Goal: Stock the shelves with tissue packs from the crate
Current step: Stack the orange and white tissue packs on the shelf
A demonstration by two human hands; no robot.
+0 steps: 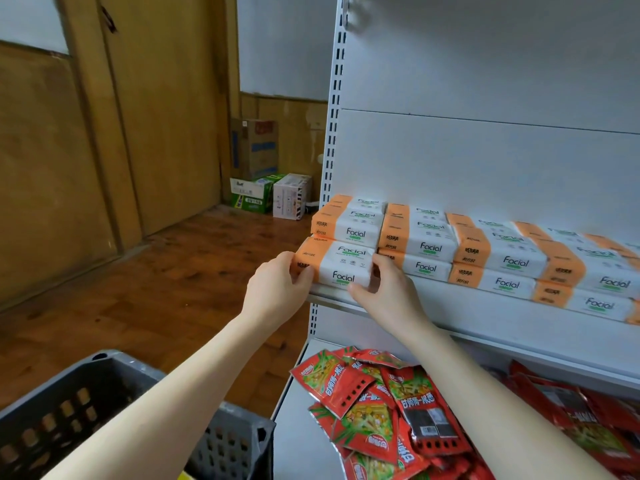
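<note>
Left hand (277,287) and right hand (388,289) each had a curled grip on one short end of an orange-and-white plastic-wrapped "Facial" tissue pack (341,266), left on the orange end, right on the white end. Pack lay at the left end of the white metal shelf (450,318), bottom layer, poking forward past the pack stacked above it, just beside the row of matching packs (512,268) stacked two high to the right. Grey perforated plastic crate (69,410) sat low left under the left forearm; red snack sachets (374,389) were heaped on the lower shelf.
</note>
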